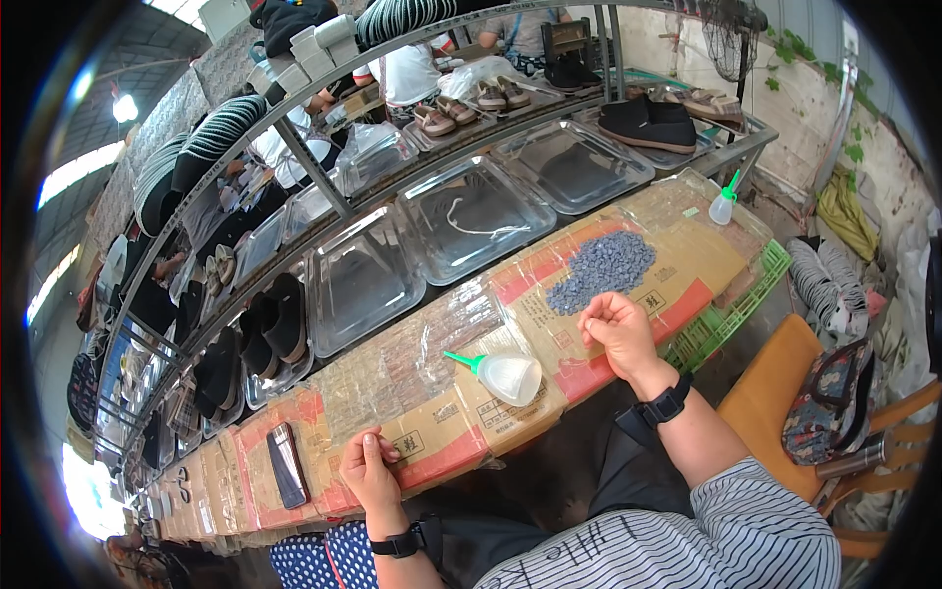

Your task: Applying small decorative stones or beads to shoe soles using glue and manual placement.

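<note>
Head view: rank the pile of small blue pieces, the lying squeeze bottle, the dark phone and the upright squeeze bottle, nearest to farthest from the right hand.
1. Pile of small blue pieces, just beyond the right hand.
2. Lying squeeze bottle, to its left.
3. Upright squeeze bottle, far right bench end.
4. Dark phone, far left.

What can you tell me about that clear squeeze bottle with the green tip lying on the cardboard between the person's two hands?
The squeeze bottle is soft-looking, translucent whitish plastic with a wide rounded body and a slim green nozzle. It lies on its side on the taped cardboard-covered bench, nozzle pointing to the person's left. How full it is cannot be told. Neither hand touches it: the right hand hovers loosely curled to its right, and the left hand rests on the bench edge nearer the person.
</note>
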### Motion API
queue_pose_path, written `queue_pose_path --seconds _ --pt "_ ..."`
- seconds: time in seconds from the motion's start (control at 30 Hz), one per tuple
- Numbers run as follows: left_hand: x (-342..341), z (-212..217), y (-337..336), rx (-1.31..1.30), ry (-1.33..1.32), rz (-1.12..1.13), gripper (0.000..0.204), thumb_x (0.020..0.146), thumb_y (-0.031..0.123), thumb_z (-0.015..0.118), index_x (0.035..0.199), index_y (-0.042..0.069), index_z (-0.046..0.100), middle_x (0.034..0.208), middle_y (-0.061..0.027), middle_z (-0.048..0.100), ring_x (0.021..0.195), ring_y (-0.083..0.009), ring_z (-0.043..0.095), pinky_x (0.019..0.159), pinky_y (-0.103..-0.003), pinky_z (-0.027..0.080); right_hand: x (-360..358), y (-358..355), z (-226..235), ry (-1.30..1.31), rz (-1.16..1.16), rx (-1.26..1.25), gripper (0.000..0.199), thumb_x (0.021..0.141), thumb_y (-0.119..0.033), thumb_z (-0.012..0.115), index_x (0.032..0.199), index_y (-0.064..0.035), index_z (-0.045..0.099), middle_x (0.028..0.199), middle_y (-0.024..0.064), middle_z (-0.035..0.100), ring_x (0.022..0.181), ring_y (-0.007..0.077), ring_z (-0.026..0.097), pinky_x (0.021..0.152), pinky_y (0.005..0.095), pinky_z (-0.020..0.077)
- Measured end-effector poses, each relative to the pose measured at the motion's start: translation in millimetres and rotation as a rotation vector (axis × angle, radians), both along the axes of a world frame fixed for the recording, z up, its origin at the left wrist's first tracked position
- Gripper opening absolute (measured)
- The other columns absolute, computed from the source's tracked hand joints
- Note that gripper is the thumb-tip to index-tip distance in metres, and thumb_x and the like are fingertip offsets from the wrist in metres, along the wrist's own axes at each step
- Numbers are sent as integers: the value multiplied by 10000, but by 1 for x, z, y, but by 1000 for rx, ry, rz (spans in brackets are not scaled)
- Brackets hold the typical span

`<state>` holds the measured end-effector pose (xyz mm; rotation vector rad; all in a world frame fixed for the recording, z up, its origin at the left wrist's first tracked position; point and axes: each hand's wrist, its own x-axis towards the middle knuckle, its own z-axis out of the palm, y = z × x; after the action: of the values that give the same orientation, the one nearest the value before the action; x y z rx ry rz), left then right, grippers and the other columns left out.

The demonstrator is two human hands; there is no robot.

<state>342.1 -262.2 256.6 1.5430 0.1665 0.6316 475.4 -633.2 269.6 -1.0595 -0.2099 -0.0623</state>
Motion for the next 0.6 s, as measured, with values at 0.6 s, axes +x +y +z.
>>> queue_pose_path --seconds 0.6 --pt "2 0 -3 -2 8 11 201 1013 155 532 1016 -3 655 738 -24 602 603 -72 538 556 -189 444 -1 -1 0 6 -7 -27 95 888 43 597 975 5 607 858 103 678 697 129 646 643 264 545"
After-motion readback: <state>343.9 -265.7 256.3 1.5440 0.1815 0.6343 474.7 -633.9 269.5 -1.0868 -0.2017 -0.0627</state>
